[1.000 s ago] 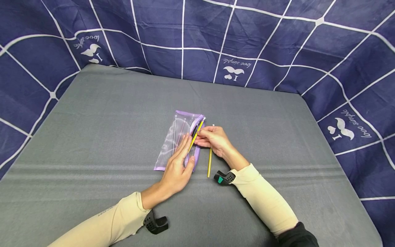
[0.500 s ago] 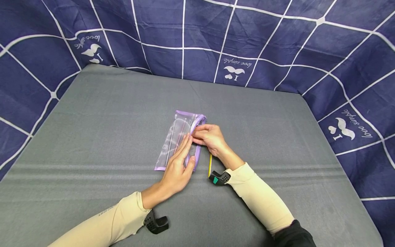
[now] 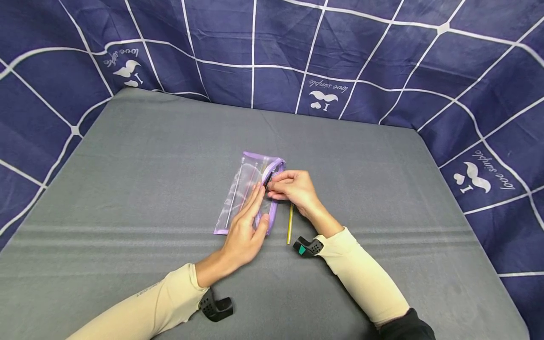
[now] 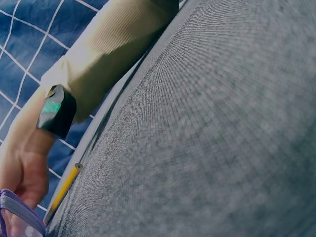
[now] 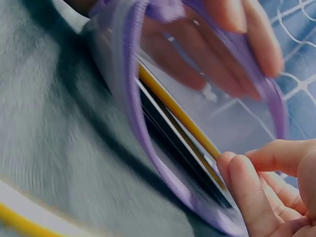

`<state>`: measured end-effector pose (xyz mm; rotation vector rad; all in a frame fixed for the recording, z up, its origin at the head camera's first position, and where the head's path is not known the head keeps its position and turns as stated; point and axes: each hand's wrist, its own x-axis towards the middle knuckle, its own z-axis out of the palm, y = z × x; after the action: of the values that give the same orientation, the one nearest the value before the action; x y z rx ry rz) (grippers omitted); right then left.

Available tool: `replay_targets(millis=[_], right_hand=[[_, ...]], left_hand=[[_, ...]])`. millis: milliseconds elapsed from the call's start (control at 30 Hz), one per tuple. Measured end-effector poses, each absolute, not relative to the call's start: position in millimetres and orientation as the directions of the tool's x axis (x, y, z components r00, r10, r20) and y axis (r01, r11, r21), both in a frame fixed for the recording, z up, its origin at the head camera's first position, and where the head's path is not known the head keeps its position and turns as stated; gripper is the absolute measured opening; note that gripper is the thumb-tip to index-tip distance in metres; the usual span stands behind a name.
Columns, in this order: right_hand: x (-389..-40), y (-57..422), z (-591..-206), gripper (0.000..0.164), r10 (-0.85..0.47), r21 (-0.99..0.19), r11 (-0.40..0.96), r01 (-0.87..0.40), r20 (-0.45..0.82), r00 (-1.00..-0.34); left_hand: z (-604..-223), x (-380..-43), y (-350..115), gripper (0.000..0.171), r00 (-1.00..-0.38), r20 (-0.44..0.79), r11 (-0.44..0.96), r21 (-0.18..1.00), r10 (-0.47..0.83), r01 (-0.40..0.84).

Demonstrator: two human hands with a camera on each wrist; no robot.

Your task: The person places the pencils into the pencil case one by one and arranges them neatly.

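A clear pouch [image 3: 238, 198] with purple trim lies on the cloth, its zipped mouth gaping on the right side. My left hand [image 3: 243, 231] rests on it with long, straight fingers. My right hand [image 3: 295, 191] is at the mouth, fingertips bunched. From the right wrist, a yellow pencil [image 5: 173, 111] and a slim black item [image 5: 173, 140] lie inside the pouch; the fingertips [image 5: 242, 170] meet the pencil's end. Whether they pinch it is hidden. Another yellow pencil [image 3: 290, 224] lies just right of the pouch, partly under my right hand.
Grey cloth [image 3: 178, 137] covers the table surface. A dark blue curtain [image 3: 221, 42] with white lines hangs behind and along the sides. Black wrist devices stick out below both sleeves.
The pencil that lay across the pouch mouth in my right fingers is now down inside. My right hand went in leftward, then drew back a little. The left hand stays put.
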<state>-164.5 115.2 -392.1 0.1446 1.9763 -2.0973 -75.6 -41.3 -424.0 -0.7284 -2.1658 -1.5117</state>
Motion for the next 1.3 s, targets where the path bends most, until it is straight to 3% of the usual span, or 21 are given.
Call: replay_targets(millis=[367,633,1300], right_hand=[[-166.1,156.9,-382.6,0.012,-0.006,-0.981,-0.003,0.194,-0.194,-0.981],[-170.6,170.8,-387.3,0.010,0.035,-0.975,0.048,0.219,-0.217,-0.976],[-166.6,176.5,-403.7,0.010,-0.013,-0.936,0.155,0.316,-0.322,-0.947]], left_hand=[[-424.8,-75.1,-41.1,0.057,-0.776,0.604,0.277,0.726,0.180,0.629],[-424.2,-74.8,-41.5,0.057,-0.777,0.603,0.276,0.727,0.182,0.629],[-425.0,-75.2,-41.3,0.057,-0.771,0.612,0.275,0.721,0.179,0.636]])
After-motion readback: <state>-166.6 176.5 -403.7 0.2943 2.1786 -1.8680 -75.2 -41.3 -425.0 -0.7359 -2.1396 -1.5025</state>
